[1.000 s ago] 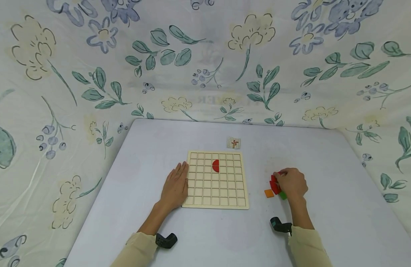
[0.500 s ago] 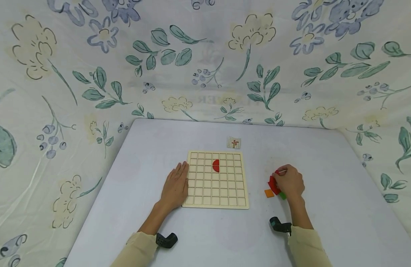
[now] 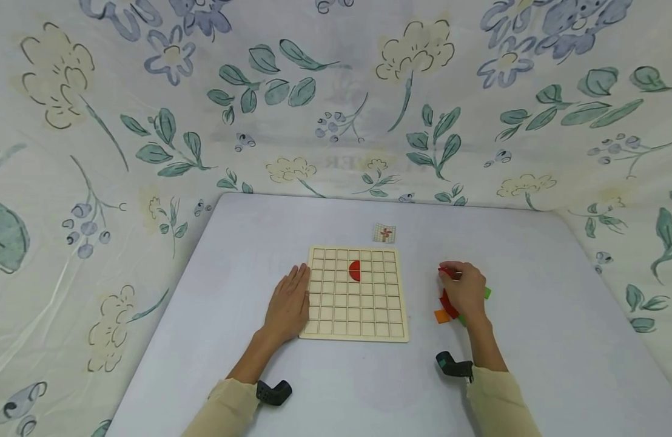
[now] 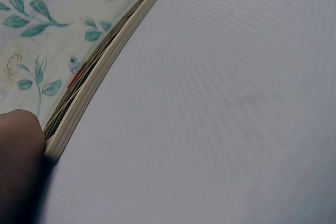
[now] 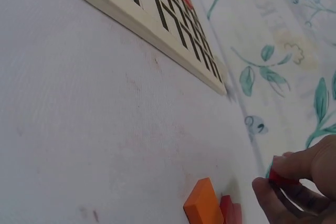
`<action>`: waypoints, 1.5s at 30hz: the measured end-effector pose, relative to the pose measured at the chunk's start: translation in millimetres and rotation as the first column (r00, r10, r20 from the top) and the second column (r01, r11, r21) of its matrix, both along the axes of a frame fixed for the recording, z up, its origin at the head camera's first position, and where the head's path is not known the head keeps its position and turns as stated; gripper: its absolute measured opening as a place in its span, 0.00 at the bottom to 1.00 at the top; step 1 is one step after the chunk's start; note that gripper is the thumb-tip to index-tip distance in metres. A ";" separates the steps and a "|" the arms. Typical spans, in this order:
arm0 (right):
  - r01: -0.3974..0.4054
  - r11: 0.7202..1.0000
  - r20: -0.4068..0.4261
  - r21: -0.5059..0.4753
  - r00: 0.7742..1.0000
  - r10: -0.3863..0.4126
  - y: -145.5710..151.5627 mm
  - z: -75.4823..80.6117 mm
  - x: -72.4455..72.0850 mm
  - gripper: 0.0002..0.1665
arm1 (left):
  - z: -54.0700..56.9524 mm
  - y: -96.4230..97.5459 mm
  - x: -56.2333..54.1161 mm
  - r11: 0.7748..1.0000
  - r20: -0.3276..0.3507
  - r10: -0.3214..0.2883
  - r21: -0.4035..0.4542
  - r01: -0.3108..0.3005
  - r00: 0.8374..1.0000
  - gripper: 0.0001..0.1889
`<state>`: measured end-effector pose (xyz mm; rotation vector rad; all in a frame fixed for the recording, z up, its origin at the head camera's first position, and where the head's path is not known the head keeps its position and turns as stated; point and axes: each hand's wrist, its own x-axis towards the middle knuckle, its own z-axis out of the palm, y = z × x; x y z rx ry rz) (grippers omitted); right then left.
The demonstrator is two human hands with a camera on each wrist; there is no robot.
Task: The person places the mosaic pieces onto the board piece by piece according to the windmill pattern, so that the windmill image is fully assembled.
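A wooden board with a square grid (image 3: 353, 335) lies flat on the white table. Two red quarter-circle pieces (image 3: 355, 271) sit in its upper cells, together forming a half circle. Along the board's left edge rests my left hand (image 3: 287, 306), fingers straight and together. To the right of the board, my right hand (image 3: 466, 290) pinches a small red piece (image 5: 278, 176) between thumb and fingers, raised over the loose pieces. Beneath and beside that hand lie more red pieces (image 3: 448, 305), an orange square (image 3: 441, 316) and green pieces (image 3: 487, 293), partly covered by it.
A small card (image 3: 384, 233) with a gridded red figure lies behind the board. A floral cloth (image 3: 336, 109) hangs behind the table's far edge. Black wrist-worn devices (image 3: 274, 393) sit at both sleeves.
My right hand has lifted and shifted slightly left and away from me, carrying the red piece off the pile. A green piece shows to its right. My left hand stays put.
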<state>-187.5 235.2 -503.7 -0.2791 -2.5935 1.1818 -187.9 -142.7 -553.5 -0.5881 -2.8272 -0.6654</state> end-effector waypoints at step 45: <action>-0.185 0.968 0.067 -0.169 0.978 0.199 -93.3 4.5 -33.8 0.11 | 1.5 1.2 -0.1 1.000 -0.023 -0.002 0.010 0.002 1.000 0.27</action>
